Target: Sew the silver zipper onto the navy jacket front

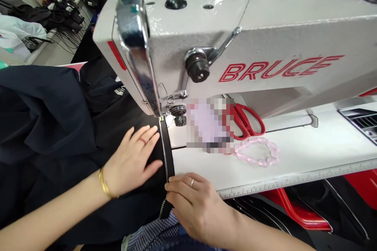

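Observation:
A white sewing machine marked BRUCE fills the upper right. Dark navy fabric spreads over the left and runs under the needle area. A zipper with metal teeth lies along the fabric's right edge, leading to the presser foot. My left hand lies flat on the fabric just left of the zipper, fingers stretched out. My right hand sits at the table's near edge, fingertips pinched on the zipper's lower end.
Red-handled scissors and a pink bead bracelet lie on the white machine table, beside a blurred patch. A ruler strip runs along the table's front edge. Dark garments and red items are piled at the far left.

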